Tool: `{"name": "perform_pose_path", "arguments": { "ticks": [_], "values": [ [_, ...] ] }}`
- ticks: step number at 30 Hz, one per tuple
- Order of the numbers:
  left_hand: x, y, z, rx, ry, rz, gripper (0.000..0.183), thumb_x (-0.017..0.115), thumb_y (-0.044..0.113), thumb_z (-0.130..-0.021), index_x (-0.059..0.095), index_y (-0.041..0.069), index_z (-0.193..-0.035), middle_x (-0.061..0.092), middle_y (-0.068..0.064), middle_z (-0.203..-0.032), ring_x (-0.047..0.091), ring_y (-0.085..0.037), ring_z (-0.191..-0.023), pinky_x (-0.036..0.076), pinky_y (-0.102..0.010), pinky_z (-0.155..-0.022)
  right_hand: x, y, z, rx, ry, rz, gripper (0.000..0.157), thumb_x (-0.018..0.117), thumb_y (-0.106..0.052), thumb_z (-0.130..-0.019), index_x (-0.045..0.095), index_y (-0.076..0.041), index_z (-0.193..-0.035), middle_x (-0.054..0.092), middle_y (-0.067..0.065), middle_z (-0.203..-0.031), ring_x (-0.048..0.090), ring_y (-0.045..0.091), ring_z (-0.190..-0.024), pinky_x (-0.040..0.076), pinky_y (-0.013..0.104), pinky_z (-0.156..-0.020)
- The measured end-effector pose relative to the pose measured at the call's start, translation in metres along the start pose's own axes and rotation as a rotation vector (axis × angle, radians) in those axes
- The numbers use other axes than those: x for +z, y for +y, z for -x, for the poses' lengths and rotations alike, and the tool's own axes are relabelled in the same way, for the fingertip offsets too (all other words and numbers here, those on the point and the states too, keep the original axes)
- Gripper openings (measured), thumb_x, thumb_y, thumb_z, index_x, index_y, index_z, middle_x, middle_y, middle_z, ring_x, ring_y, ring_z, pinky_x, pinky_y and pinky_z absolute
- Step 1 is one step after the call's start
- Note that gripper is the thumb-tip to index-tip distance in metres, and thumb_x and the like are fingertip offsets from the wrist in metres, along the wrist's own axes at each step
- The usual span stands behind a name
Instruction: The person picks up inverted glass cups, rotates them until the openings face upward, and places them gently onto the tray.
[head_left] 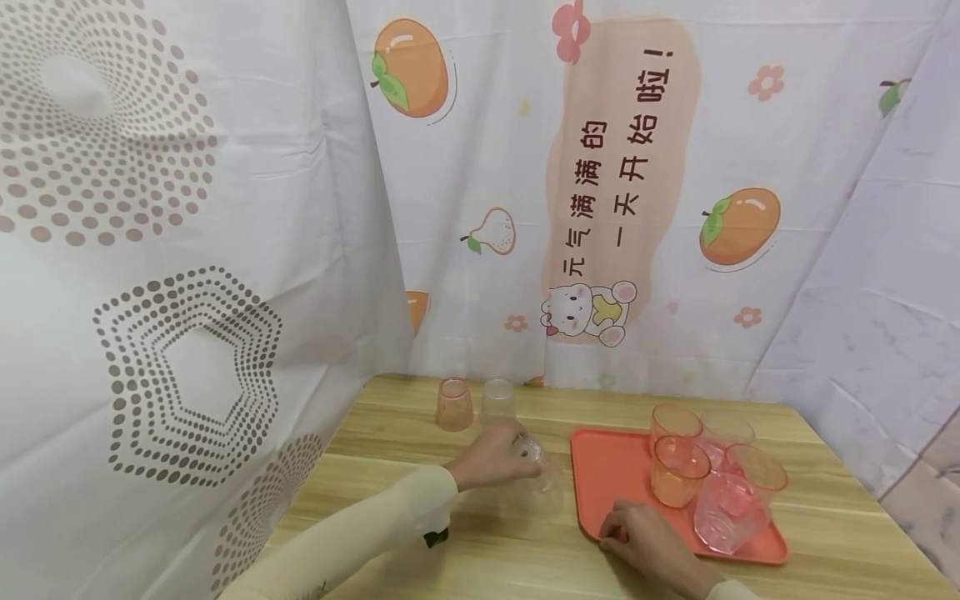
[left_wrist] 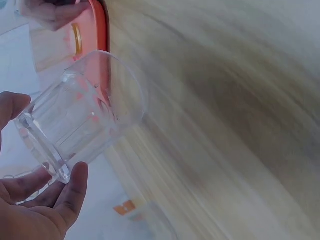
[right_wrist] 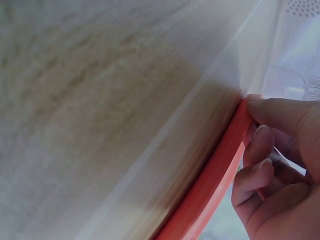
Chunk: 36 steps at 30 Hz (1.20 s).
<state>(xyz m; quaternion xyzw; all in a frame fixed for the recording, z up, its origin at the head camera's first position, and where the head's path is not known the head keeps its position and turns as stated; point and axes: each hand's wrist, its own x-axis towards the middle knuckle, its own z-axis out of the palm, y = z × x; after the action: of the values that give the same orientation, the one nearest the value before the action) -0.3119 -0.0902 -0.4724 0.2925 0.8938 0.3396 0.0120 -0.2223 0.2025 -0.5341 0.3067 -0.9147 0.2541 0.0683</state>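
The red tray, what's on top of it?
An orange tumbler, a pink tumbler and other see-through tumblers. In the head view, the right hand hides part of the red tray.

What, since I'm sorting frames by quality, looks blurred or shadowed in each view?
Left wrist: the wooden table is soft, with a dark shadowy patch; the clear cup is crisper, with bright highlights. Right wrist: the table's grain is smeared, with a dark line along the tray. Head: fairly even light; the held cup looks faint and smeared.
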Motion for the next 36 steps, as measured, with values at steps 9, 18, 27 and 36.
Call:
{"name": "perform_pose_path", "arguments": {
  "ticks": [9, 18, 27, 36],
  "values": [
    [0.010, 0.006, 0.003, -0.014, -0.014, 0.097, 0.039, 0.081, 0.040, -0.084, 0.070, 0.016, -0.113, 0.066, 0.010, -0.100, 0.061, -0.006, -0.087, 0.053, -0.028, -0.071, 0.000, 0.001, 0.001, 0.032, -0.001, -0.034, 0.010, 0.084, -0.027, -0.085, 0.076, -0.022, -0.082, 0.055, -0.021, -0.079, 0.052, -0.003, -0.070, 0.046, 0.023, -0.059],
    [0.017, 0.009, 0.006, -0.021, -0.031, 0.180, 0.038, 0.081, 0.040, -0.084, 0.068, 0.017, -0.112, 0.066, 0.010, -0.093, 0.063, -0.007, -0.081, 0.054, -0.027, -0.067, 0.002, -0.005, 0.000, 0.169, 0.010, -0.177, 0.016, 0.073, -0.037, -0.095, 0.078, -0.024, -0.089, 0.061, -0.018, -0.076, 0.049, -0.002, -0.062, 0.044, 0.023, -0.054],
    [0.022, 0.011, 0.010, -0.053, -0.072, 0.259, 0.038, 0.082, 0.039, -0.085, 0.067, 0.018, -0.112, 0.066, 0.009, -0.094, 0.063, -0.007, -0.085, 0.054, -0.026, -0.073, 0.003, -0.011, -0.008, 0.464, -0.008, -0.803, 0.035, 0.063, -0.030, -0.103, 0.072, 0.003, -0.112, 0.060, 0.002, -0.071, 0.050, 0.010, -0.056, 0.044, 0.024, -0.051],
    [0.021, 0.009, 0.011, -0.029, -0.073, 0.254, 0.040, 0.080, 0.041, -0.087, 0.065, 0.018, -0.116, 0.065, 0.011, -0.099, 0.062, -0.004, -0.090, 0.054, -0.025, -0.077, -0.003, -0.008, -0.011, 0.601, 0.003, -1.113, 0.031, 0.063, -0.030, -0.104, 0.070, -0.002, -0.114, 0.055, -0.004, -0.077, 0.047, 0.009, -0.065, 0.042, 0.024, -0.058]
  ]
}}
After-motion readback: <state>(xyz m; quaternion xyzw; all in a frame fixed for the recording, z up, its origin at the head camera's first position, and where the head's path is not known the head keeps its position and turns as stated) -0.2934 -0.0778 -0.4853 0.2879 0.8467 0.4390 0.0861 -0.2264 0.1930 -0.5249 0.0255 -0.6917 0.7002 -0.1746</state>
